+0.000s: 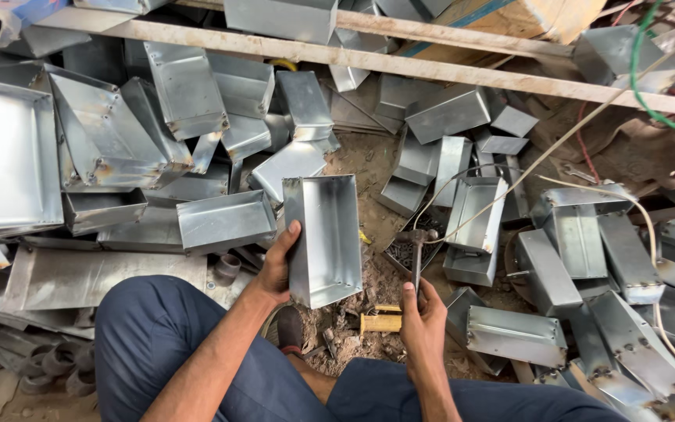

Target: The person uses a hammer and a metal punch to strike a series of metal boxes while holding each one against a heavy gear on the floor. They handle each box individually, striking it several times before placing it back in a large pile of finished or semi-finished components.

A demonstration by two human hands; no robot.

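My left hand (277, 266) grips the left side of an open galvanised sheet-metal box (324, 236), held upright over the dirt floor between my knees. My right hand (423, 316) is closed around the handle of a small hammer (417, 252), whose head points up just to the right of the box. The hammer and the box are apart. A yellow-handled tool (381, 321) lies on the ground between my hands.
Many similar metal boxes lie heaped on the left (103, 141) and on the right (580, 242). A wooden beam (369, 59) crosses the top. A pale cord (572, 133) and a green wire (642, 86) trail on the right. My blue trouser legs (158, 344) fill the bottom.
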